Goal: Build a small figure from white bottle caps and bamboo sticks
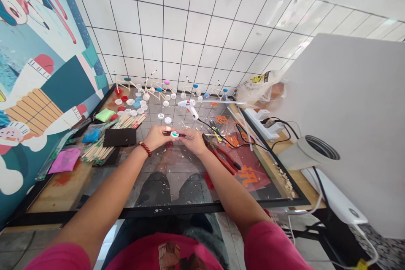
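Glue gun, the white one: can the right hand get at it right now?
Probably yes: the glue gun lies just beyond the right hand, with nothing bulky between. That hand would likely need to leave the white cap to the left hand.

A white tiled wall (177, 29) with dark lines rises behind the table (68, 194), and a colourful mural (31, 93) in blues, white and red covers the left side. At the table's far right corner sits a crumpled, see-through plastic bag (259, 90) with yellow and black print. Nearer along that edge is a white power strip (261, 122) with dark cords. Beside a pale upright board (354, 114) lies what may be a grey pot (294, 154), tilted, its ribbed dark opening facing right; just below is a flat white box (338, 196).
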Demonstrator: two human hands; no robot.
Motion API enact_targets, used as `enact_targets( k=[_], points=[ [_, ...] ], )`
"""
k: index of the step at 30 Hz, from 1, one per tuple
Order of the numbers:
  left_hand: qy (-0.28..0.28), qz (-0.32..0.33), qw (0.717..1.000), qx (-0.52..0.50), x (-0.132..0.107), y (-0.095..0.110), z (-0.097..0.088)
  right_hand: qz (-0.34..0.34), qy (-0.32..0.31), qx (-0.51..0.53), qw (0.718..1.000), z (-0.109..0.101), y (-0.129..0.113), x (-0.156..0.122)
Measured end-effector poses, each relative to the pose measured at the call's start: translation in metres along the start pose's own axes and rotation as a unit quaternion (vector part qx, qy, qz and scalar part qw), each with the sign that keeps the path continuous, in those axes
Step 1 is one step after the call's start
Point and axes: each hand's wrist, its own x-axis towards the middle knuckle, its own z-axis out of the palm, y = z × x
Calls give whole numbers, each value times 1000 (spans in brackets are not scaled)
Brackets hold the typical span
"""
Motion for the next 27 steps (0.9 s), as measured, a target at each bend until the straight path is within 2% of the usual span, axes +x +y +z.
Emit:
enact_targets(
  k=[9, 13, 15, 18, 21, 24, 27],
  points=[
    [-6, -3, 1000, -14, 2, -4, 1, 22, -5, -1, 1000, 0, 0, -1],
    [13, 0, 1000, -22, 2, -2, 2, 11, 0, 13, 1000, 1, 7, 0],
    [40, -10, 998, -56, 3, 2, 2, 8, 21, 44, 999, 1, 11, 1],
    [77, -43, 982, -169, 4, 8, 0, 7, 54, 93, 994, 1, 11, 2],
    [84, -62, 960, -258, 4, 11, -1, 9, 72, 100, 992, 1, 5, 2],
    [81, -63, 957, -272, 3, 10, 2, 25, 83, 63, 994, 1, -5, 1],
    [74, -46, 967, -241, 2, 7, 6, 29, 62, 24, 997, 0, -10, 1]
  ],
)
